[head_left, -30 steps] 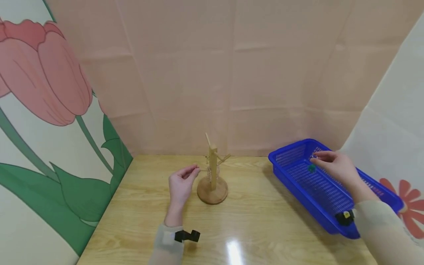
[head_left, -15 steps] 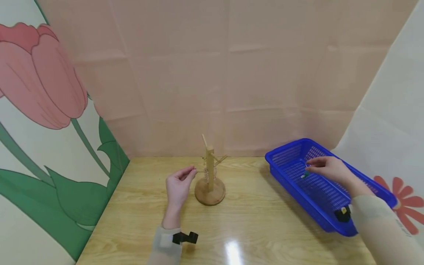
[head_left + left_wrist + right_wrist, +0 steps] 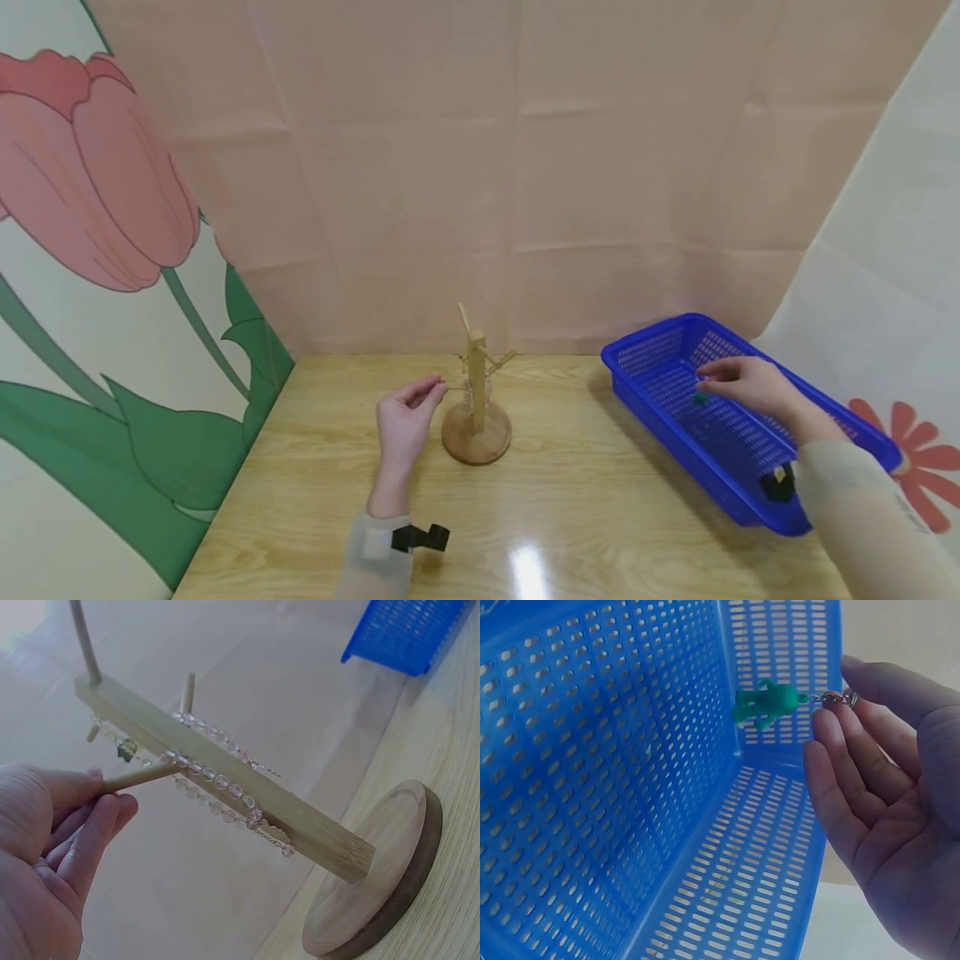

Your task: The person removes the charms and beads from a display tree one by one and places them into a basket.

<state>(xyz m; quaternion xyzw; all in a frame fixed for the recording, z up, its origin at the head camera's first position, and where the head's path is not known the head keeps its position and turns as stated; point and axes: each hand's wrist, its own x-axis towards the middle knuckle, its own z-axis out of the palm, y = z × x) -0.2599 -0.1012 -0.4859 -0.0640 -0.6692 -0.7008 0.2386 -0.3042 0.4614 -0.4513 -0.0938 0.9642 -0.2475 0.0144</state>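
Note:
My left hand (image 3: 405, 421) pinches the tip of a thin wooden peg (image 3: 142, 778) on a jewelry stand (image 3: 477, 383). The stand has a square post, several pegs and a round base (image 3: 409, 832). Bracelets of clear and pinkish beads (image 3: 221, 780) hang round the post area, and a dark green charm (image 3: 126, 750) dangles near the top. Over the blue basket (image 3: 667, 433), my right hand (image 3: 750, 392) holds a keychain by its metal clasp (image 3: 847, 697) between thumb and fingers. From it a small green figure (image 3: 769, 703) hangs on a short chain.
The basket, with slotted walls, stands at the right of the wooden table (image 3: 570, 483). A pink cloth backdrop (image 3: 420, 183) rises behind the table. Printed flower panels flank it, with a tulip (image 3: 112, 175) on the left.
My right hand has dropped slightly lower over the basket, and the green figure has swung on its chain. My left hand stays on the peg. The head view has shifted a little.

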